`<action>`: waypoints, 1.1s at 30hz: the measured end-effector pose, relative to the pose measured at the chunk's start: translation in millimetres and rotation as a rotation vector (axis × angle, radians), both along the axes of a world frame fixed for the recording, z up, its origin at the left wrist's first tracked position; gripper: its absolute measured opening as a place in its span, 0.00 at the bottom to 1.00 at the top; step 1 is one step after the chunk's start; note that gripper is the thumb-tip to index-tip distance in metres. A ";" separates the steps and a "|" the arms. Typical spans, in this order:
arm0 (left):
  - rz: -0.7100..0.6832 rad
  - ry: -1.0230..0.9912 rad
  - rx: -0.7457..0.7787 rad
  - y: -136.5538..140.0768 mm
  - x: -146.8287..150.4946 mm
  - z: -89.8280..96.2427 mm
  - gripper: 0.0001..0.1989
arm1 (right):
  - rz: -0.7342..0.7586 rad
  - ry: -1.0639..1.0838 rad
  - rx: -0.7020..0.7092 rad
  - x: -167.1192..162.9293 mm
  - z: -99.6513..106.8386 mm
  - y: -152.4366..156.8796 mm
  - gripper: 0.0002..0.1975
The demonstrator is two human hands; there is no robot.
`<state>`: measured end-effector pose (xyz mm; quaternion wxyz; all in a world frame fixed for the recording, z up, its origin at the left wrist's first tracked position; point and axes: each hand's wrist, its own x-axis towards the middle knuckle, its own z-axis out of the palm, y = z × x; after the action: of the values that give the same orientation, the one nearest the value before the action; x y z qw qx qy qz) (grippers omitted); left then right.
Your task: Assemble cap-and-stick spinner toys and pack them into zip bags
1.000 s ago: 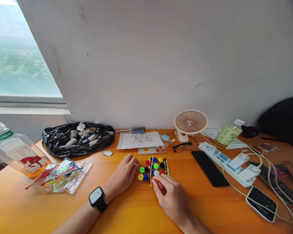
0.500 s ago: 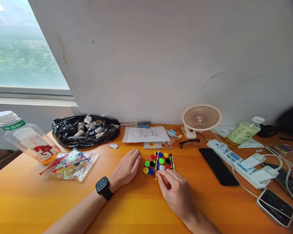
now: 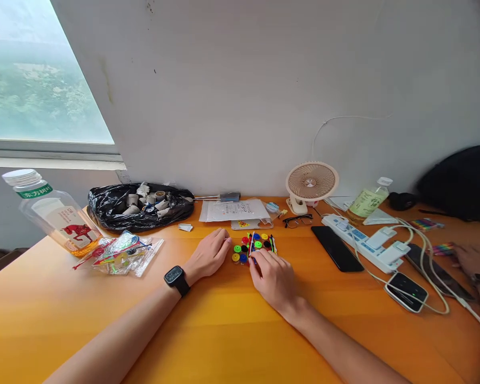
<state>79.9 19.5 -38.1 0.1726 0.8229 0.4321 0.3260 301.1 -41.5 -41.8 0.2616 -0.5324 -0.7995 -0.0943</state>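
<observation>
Small round plastic discs [image 3: 236, 257] in yellow, green, red, blue and black lie in a cluster on the table. Thin coloured plastic sticks [image 3: 250, 242] stand in a line across the cluster, and more sticks [image 3: 272, 244] lie at its right edge. My right hand [image 3: 274, 277] is over the near side, thumb and forefinger pinched at the lower end of a thin stick; the fingertips partly hide it and some discs. Left of the cluster, my left hand [image 3: 210, 253] rests on the table, fingers curled under, nothing visible in it.
At left are a plastic bag of coloured parts [image 3: 122, 255] and a large bottle [image 3: 60, 216]. Behind lie a black bag [image 3: 104, 210], papers [image 3: 234, 210], glasses [image 3: 298, 221] and a fan [image 3: 312, 181]. Rightward: a phone [image 3: 336, 249], a power strip [image 3: 360, 242] and another person's hand [image 3: 470, 258].
The view has shifted, and another person's hand now shows at the far right. My right hand has moved slightly forward over the discs. My left hand stays resting beside them.
</observation>
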 end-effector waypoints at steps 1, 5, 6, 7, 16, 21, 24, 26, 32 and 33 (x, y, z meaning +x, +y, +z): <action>-0.002 -0.012 0.007 0.0 -0.5 -0.4 0.15 | -0.004 -0.009 0.009 -0.5 0.4 1.2 0.09; 0.001 -0.048 0.032 0.1 -2.0 -1.9 0.14 | -0.035 0.019 0.017 -1.3 0.4 7.1 0.08; 0.005 -0.046 0.040 -0.2 -2.0 -1.6 0.14 | -0.039 0.029 0.014 -1.1 0.0 8.2 0.08; 0.010 -0.042 0.050 -0.5 -1.8 -0.7 0.13 | -0.041 0.034 0.011 -0.9 -0.4 8.9 0.08; 0.046 -0.065 0.165 -38.3 4.2 22.7 0.09 | -0.040 -0.014 -0.034 -1.2 3.2 8.7 0.08; -0.181 0.098 0.077 -96.2 13.5 25.1 0.07 | -0.062 0.000 -0.055 -2.5 4.4 9.5 0.07; -0.233 0.129 0.053 -111.5 16.6 18.4 0.06 | -0.061 -0.004 -0.048 -2.5 3.0 10.0 0.07; -0.256 0.102 0.035 -111.3 16.5 13.9 0.07 | -0.052 -0.010 -0.041 -2.0 2.1 10.2 0.08; -0.225 0.052 -0.004 -104.0 12.7 9.1 0.11 | -0.057 0.026 -0.002 -1.5 1.8 10.2 0.10; -0.210 0.051 -0.006 -103.7 12.5 8.8 0.11 | -0.062 0.034 0.006 -1.8 1.7 10.1 0.10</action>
<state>92.4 -84.2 -29.3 0.1972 0.8711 0.3489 0.2837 299.3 -31.4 -40.1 0.2735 -0.5578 -0.7777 -0.0958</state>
